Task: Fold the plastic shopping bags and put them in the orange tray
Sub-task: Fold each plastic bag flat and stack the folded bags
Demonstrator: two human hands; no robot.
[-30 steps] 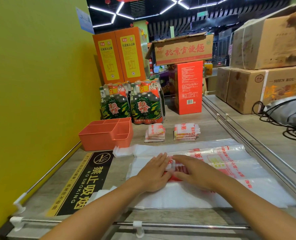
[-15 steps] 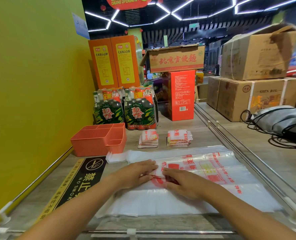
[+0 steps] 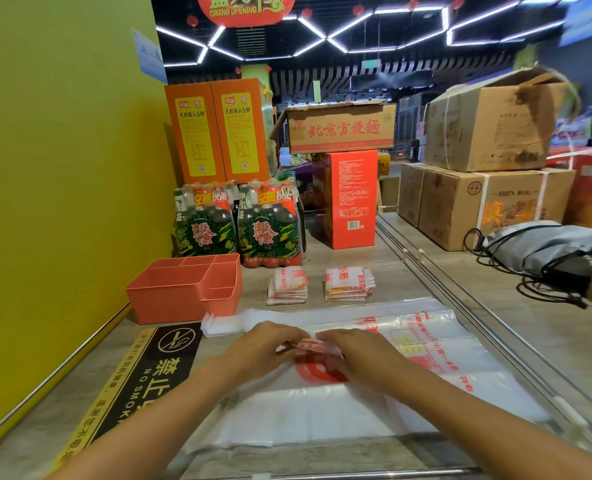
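One orange tray (image 3: 169,299) with several compartments sits beyond and to the left of the left hand (image 3: 263,344), against the yellow wall. A black no-smoking sticker (image 3: 156,372) lies on the shelf just left of that hand. Both hands meet over one clear plastic bag (image 3: 426,355) printed in red and yellow, spread flat across the shelf under and to the right of them. The left hand's fingers curl down and pinch a raised, gathered fold of the bag; the right hand (image 3: 360,358) pinches the same fold, fingertips nearly touching the left's. Beyond the hands lie two small stacks of folded bags (image 3: 287,285), side by side and apart from the tray. Farther back stand two packs of bottles (image 3: 239,226) and two tall orange boxes (image 3: 218,133). To the right of the right hand sit cardboard cartons (image 3: 488,199).
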